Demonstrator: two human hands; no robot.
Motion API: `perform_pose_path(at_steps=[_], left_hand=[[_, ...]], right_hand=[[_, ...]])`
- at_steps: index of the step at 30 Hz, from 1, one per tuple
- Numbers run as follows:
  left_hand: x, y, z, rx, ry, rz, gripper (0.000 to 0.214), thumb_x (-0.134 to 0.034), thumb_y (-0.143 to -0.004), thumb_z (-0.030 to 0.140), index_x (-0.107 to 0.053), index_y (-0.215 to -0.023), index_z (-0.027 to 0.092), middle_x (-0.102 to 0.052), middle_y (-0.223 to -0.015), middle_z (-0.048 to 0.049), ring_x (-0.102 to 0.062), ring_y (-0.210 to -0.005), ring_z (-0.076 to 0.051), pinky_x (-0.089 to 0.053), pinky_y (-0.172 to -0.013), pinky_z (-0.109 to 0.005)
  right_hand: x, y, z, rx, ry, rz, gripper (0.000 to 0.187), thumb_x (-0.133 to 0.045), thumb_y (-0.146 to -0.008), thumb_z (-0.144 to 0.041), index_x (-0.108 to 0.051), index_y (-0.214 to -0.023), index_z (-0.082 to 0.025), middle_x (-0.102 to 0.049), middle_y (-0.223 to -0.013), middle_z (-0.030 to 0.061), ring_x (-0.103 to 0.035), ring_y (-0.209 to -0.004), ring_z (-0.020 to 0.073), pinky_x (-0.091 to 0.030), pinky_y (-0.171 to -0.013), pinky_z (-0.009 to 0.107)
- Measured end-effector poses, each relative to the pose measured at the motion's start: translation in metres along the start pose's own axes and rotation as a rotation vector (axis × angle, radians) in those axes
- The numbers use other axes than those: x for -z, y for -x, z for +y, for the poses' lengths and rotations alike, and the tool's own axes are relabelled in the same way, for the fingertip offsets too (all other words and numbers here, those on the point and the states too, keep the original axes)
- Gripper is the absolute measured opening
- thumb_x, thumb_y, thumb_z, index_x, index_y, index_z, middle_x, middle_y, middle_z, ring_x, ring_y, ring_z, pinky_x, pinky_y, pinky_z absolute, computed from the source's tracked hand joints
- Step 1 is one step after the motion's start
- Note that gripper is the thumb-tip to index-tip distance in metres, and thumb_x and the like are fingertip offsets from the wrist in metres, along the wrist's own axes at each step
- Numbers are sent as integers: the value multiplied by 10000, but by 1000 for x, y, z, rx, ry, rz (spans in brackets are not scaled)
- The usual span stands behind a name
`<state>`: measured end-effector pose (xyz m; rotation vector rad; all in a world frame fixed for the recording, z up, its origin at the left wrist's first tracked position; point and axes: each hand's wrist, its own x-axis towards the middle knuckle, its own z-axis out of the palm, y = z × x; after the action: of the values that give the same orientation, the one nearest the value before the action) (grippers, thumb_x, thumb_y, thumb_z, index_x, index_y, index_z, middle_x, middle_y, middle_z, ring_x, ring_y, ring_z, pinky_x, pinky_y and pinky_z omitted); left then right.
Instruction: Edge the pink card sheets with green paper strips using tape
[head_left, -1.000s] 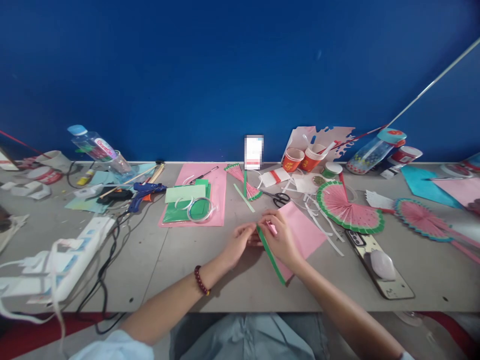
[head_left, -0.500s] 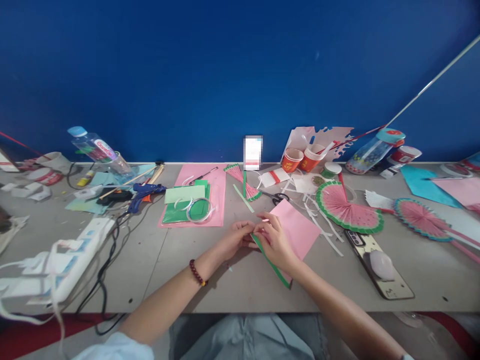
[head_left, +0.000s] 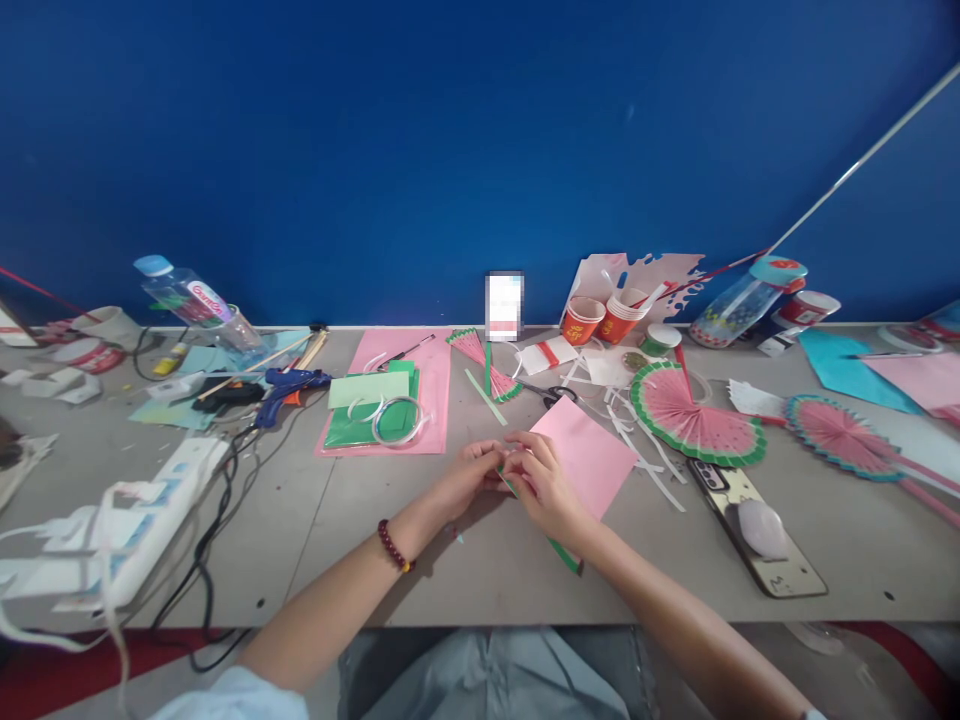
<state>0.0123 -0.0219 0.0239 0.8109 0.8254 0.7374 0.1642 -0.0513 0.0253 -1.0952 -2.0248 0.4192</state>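
A pink sheet of paper [head_left: 589,455] with a green strip [head_left: 566,553] along its near edge lies on the grey table in front of me. My left hand [head_left: 472,475] pinches the top corner of that edge, fingers closed on it. My right hand [head_left: 544,485] rests over the same edge, fingers curled and pressing the fold down. The hands touch each other at the corner. A red bead bracelet sits on my left wrist.
A finished watermelon paper fan [head_left: 694,415] and a phone [head_left: 757,525] lie to the right. Scissors [head_left: 551,392], white paper strips and red cups [head_left: 604,318] are behind. Left are a tape roll [head_left: 397,418] on green paper, a glue gun [head_left: 289,385], and a power strip [head_left: 142,515].
Both hands slid slightly left and away along the green-edged fold. More of the green strip is covered by my right hand and forearm; the sheet shifted a little with them.
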Motion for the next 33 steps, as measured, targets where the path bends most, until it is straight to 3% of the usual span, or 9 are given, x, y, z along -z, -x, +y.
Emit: perform_pose_path(at_steps=[6,11,24,33], left_hand=[[1,-1,0,15,23,-18,275,-700,-693,379,-579,-663,133,-527,-607,13,-544,-582,-98,-484,-613,-243],[3,-1,-1,20,47,-23,239,-698,-702,336,-583,-676,128,-531,-630,7,-547,-601,-88,-480,-609,-213],[3,-1,-1,23,89,-23,248,-706,-683,327,-562,-627,132,-524,-615,16,-539,-596,-91,-466,-616,-220],[3,-1,1,20,143,-16,203,-700,-674,279,-569,-607,139,-541,-599,7,-523,-579,-98,-457,-618,-239]], right_hand=[[-2,0,5,-83,-28,82,106,-539,-837,-194,-581,-921,-244,-585,-1016,71,-535,-979,213,-491,-822,379],[-1,0,6,-60,-8,150,83,-570,-829,-209,-629,-873,-248,-605,-916,58,-558,-899,203,-500,-765,357],[-4,-2,4,-95,-58,167,105,-571,-810,-190,-659,-786,-241,-621,-880,55,-583,-873,195,-519,-741,350],[-4,-1,4,-140,-136,152,105,-585,-791,-191,-621,-876,-240,-629,-883,50,-594,-888,203,-515,-762,351]])
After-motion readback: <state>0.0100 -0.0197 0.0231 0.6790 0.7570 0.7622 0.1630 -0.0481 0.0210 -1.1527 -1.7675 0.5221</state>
